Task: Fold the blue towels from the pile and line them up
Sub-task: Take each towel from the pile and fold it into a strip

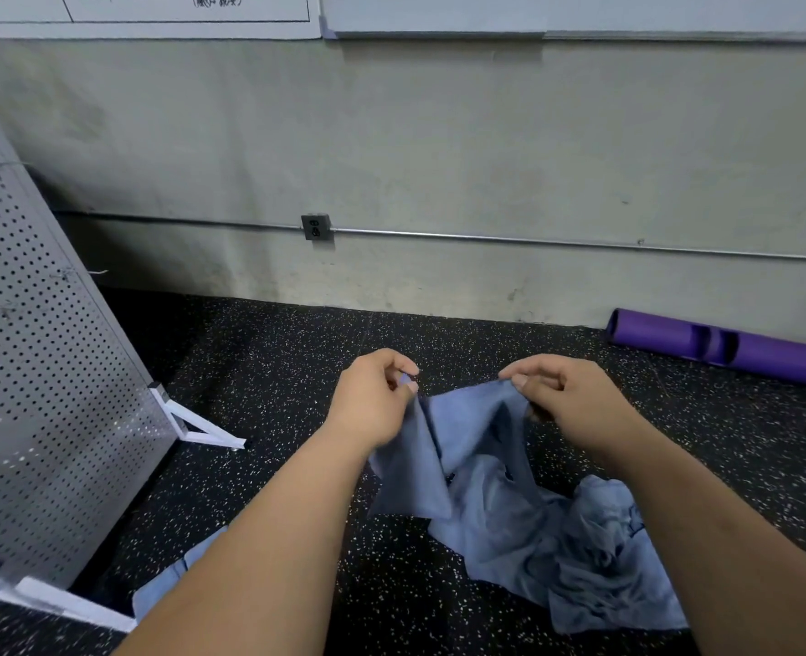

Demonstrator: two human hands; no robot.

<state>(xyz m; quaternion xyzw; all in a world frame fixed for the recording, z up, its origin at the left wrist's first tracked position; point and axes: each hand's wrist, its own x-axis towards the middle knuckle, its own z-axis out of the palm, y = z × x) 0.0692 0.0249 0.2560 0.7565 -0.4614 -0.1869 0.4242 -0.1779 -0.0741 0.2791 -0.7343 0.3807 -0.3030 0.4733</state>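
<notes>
Blue cloth hangs between both hands over a black speckled floor [273, 352]. The left hand [372, 395] pinches one corner of the held towel [467, 433] between thumb and forefinger, the other fingers curled in; the right hand [566, 395] pinches the top edge the same way, fingers narrow and closed on the fabric. The stretch of edge between the two grips runs roughly from 9 o'clock to 3 o'clock and sags a little in the middle. From that edge the towel drops toward 6 o'clock, so its long axis points down and slightly toward 5 o'clock, where its lower part runs into the pile of blue towels [580, 565] crumpled on the floor at about 5 o'clock from the hands. Where the held cloth ends and the pile begins cannot be told.

Another blue towel [178, 575] shows at 7 o'clock, mostly hidden under the left forearm. A grey perforated panel [46, 362] on white feet leans at 9 o'clock, close beside that towel. A purple roll [732, 348] lies along the wall base at 2 o'clock, well apart from the pile. A wall outlet [316, 227] on a metal conduit sits at 12 o'clock.
</notes>
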